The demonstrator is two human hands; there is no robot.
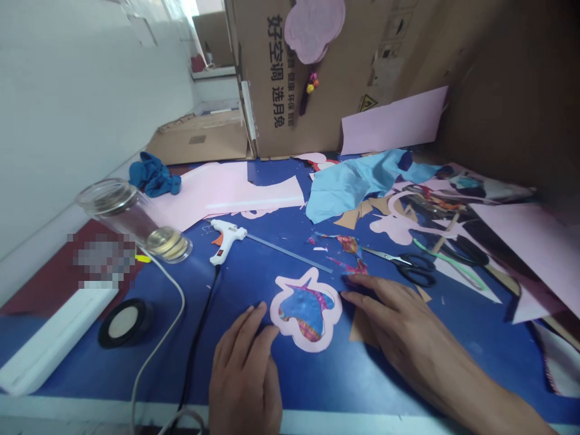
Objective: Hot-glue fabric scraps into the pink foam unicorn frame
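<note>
A pink cut-out shape [290, 329] with a blue and multicoloured patch [306, 308] on it lies on the blue table top [317, 374] near the front edge. My left hand [244, 368] lies flat on the table, fingers stretched out, fingertips touching the cut-out's left edge. My right hand [394, 326] rests flat at the cut-out's right side, fingers extended towards it, partly over a brown paper scrap [360, 329]. Neither hand holds anything.
A white glue gun [225, 239] with a clear glue stick and black cord lies behind the cut-out. Black scissors [410, 266] lie at the right. A glass jar [131, 220], a tape roll [124, 323], pink sheets [226, 193], blue fabric [357, 181] and a cardboard box [326, 78] stand around.
</note>
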